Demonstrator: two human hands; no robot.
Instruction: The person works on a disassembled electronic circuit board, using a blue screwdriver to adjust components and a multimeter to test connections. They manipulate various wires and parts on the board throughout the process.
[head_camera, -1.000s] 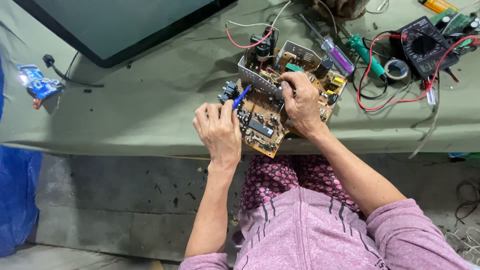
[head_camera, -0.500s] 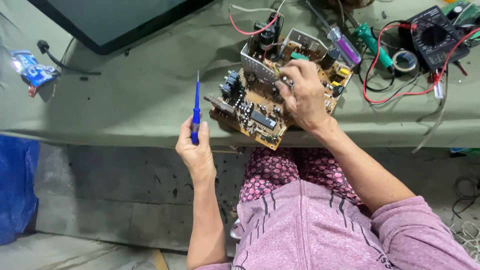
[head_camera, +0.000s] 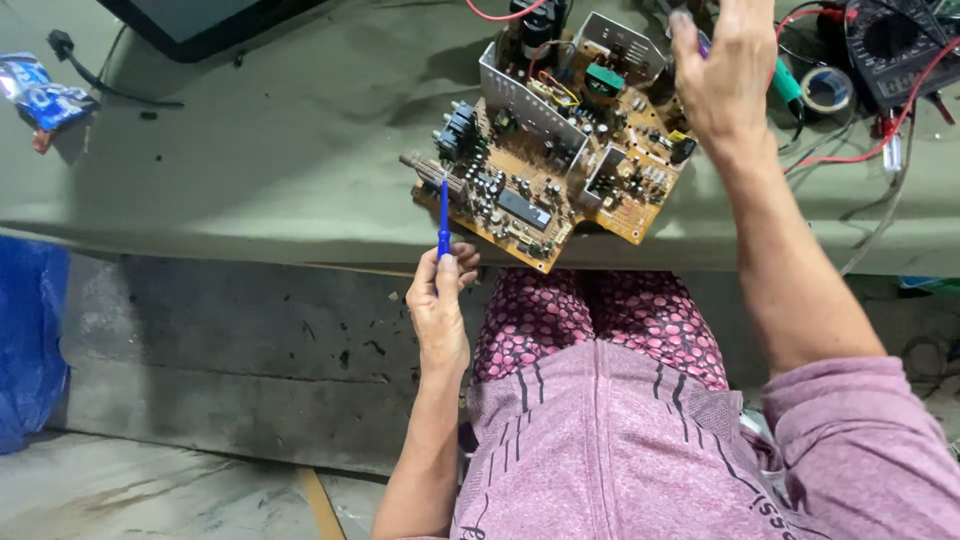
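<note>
A brown circuit board crowded with components and metal heat sinks lies on the grey-green table, its near corner over the table's front edge. My left hand is below that edge and holds a thin blue screwdriver upright, its tip touching the board's left corner. My right hand is stretched past the board's far right side, fingers curled on a purple-handled tool that is mostly hidden under them.
A dark monitor stands at the back left, with a blue packet at the far left. A multimeter, red leads, a tape roll and a green-handled tool crowd the right. A blue bag sits on the floor.
My right hand left the board and reached past it to the purple-handled tool. My left hand drew back off the table, then brought the blue screwdriver's tip to the board's left corner.
</note>
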